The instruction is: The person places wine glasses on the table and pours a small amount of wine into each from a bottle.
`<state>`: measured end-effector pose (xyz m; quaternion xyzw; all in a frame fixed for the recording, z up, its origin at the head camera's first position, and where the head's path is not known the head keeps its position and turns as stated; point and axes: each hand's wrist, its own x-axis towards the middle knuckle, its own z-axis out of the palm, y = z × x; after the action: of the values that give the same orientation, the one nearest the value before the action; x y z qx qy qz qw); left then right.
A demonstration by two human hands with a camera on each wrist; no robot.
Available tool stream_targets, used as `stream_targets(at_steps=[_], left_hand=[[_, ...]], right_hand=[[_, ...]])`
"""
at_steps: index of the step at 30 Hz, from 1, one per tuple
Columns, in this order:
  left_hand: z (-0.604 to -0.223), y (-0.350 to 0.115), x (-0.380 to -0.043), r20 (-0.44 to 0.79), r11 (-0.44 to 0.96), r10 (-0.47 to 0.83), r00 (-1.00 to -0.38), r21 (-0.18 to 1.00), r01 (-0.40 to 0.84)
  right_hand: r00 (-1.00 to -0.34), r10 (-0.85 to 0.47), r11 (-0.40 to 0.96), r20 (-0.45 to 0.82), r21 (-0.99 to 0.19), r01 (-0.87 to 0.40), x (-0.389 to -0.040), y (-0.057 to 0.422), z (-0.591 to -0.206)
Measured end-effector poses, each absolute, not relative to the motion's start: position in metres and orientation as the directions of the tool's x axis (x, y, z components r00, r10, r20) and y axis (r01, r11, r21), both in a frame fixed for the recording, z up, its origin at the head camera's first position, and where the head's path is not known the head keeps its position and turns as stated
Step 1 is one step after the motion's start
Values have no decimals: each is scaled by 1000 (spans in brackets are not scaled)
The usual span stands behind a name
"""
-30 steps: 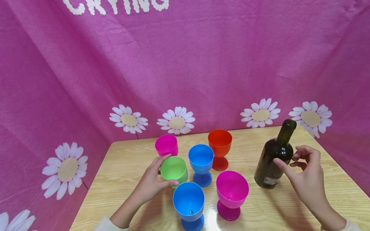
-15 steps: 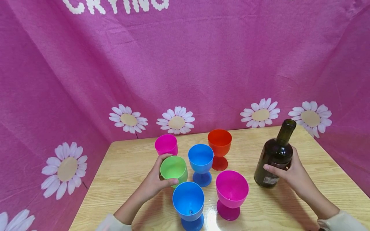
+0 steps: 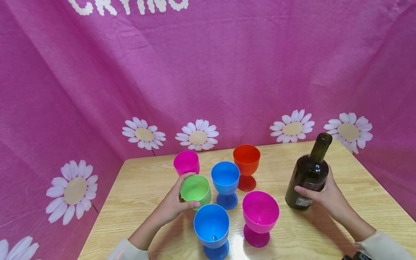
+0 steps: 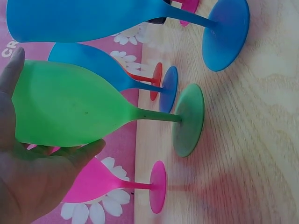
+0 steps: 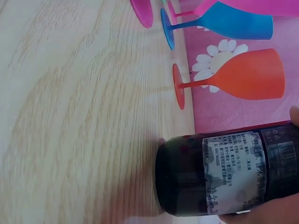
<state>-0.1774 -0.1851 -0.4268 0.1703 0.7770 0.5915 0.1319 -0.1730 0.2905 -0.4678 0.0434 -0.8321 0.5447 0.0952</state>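
On the surface [image 3: 146, 177], the back left cup [image 3: 186, 161] and back right cup [image 3: 246, 160] stand nearest the cloth [image 3: 211, 72]. The middle cup [image 3: 225, 177] stands before and between them. To its left is the side cup [image 3: 195, 188], in the left hand [image 3: 171, 207]. The front left cup [image 3: 211, 225] is frontmost; beside it, rightward, stands the front right cup [image 3: 260, 213]. Farther right, well apart, the bottle [image 3: 307, 173] stands in the right hand [image 3: 329, 198].

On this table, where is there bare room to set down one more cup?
Bare wood on the table lies between the orange goblet and the dark bottle, and left of the far pink goblet. It is crowded where the green goblet is close to the near blue goblet and far blue goblet.
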Motion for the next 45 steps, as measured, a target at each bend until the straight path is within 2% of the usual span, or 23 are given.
stream_targets(at_steps=[7,25,35,45], left_hand=[[-427,-183,-177,-22,265,395,-918,960,91],[-429,-182,-177,-16,265,388,-922,960,94],[-430,-182,-177,-17,271,378,-926,958,94],[-428,-181,-177,-27,282,372,-928,955,85]], right_hand=[[-968,46,408,246,-889,-207,-173,288,-469],[-969,27,414,247,-885,-214,-173,281,-464],[-963,-5,452,269,-859,-242,-174,273,-446],[-948,-50,429,314,-850,-304,-175,257,-426]])
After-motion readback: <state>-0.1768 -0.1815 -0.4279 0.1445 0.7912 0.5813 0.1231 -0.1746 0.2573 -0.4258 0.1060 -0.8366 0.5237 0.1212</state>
